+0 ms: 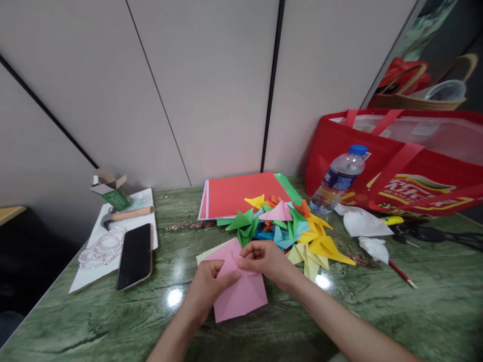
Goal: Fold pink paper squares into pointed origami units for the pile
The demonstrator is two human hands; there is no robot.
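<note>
The pink sheet point(241, 304) lies under both hands near the front of the tabletop point(320, 322), over a pale yellow sheet point(206, 254). The right hand point(269, 259) has thumb and index finger pinching a raised bit of its upper part; the left hand point(209, 286) rests its thumb on the paper, index finger curled and apart from it (whether its other fingers grip the edge, I cannot tell).

Judging by this one piece, folding looks to be at an early stage: most of the sheet is a broad flat panel, with none of the sharp points seen in the pile point(281, 236) just beyond. That pile seems to be the finished share, many pieces in green, blue, orange, yellow and pink. Left over, it appears, are the flat red sheet point(241, 193) and the green paper point(289, 186) showing beside it.

The paper is matte and thin, creased crisply into spiky, winged triangles. The tabletop is glossy, green and veined like marble, throwing back bright spots of light. Around it stand a clear, ribbed plastic bottle point(339, 176) and a soft red bag point(320, 156); at the left lies a slick black phone point(135, 256).
</note>
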